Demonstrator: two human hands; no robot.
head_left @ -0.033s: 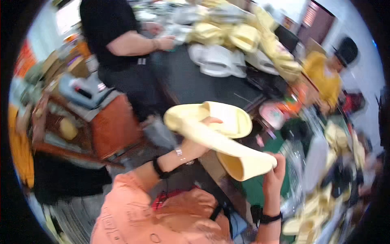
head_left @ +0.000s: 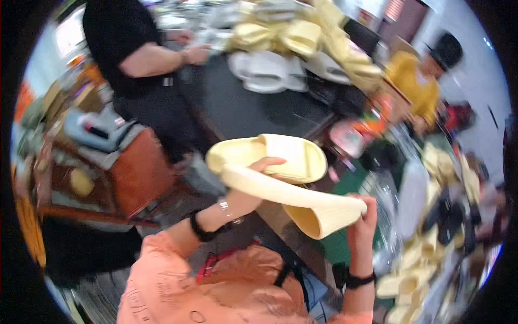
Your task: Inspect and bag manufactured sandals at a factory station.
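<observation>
Between my hands is a pair of pale yellow slide slippers. The far slipper (head_left: 297,154) lies tilted with its footbed and wide strap showing, and my left hand (head_left: 251,189) is closed on it, fingers over its edge. The near slipper (head_left: 294,193) is turned on its side, its strap opening hanging below. Its left end meets the far slipper at my left hand, whose palm side is partly hidden. My right hand (head_left: 364,221) pinches the right end of the near slipper.
A dark table (head_left: 248,110) ahead bears grey slippers (head_left: 264,70) and piled yellow slippers (head_left: 299,38). A person in black (head_left: 129,59) stands at its left; another in yellow (head_left: 415,81) is at far right. A wooden chair (head_left: 137,173) stands left. Yellow slippers (head_left: 410,286) lie heaped right.
The surroundings have shifted left and slightly up in the view. Both slippers sit a little farther left, with the same grip by my hands.
</observation>
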